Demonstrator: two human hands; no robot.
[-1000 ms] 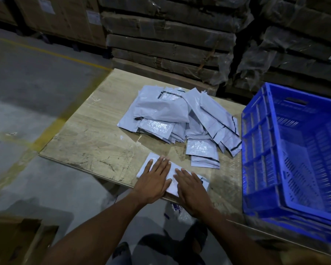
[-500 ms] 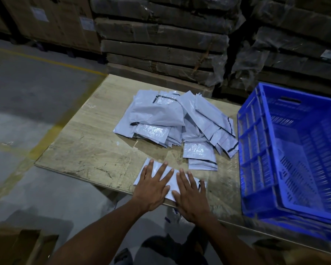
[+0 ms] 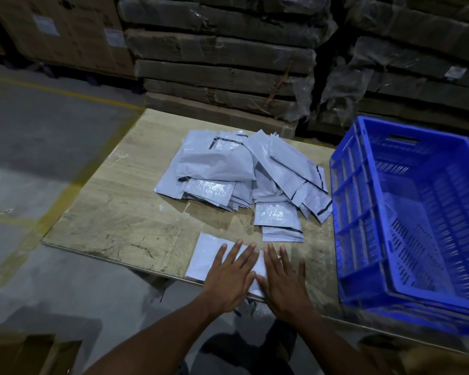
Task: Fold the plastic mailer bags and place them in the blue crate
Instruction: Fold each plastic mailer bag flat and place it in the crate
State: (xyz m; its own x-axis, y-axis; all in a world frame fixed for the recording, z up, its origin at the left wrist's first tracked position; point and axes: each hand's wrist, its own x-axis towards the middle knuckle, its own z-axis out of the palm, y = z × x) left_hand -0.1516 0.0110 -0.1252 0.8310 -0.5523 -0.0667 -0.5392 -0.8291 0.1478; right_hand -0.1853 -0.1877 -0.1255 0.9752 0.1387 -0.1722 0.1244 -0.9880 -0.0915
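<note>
One bag point(image 3: 201, 255) lies flat at the near edge of the bench point(image 3: 125, 220). I press it down with both hands, my left hand point(image 3: 228, 277) and my right hand point(image 3: 283, 282), fingers straight and spread, side by side. I think I am flattening a fold. Behind it sits a big pile of bags point(image 3: 244, 180), and those are not in the crate. The blue crate point(image 3: 363, 212) stands at the right. I cannot tell if any bags are inside it. Most of the job is left.

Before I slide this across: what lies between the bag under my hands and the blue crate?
Head view: only bare tabletop between the mailer bag and blue crate.
</note>
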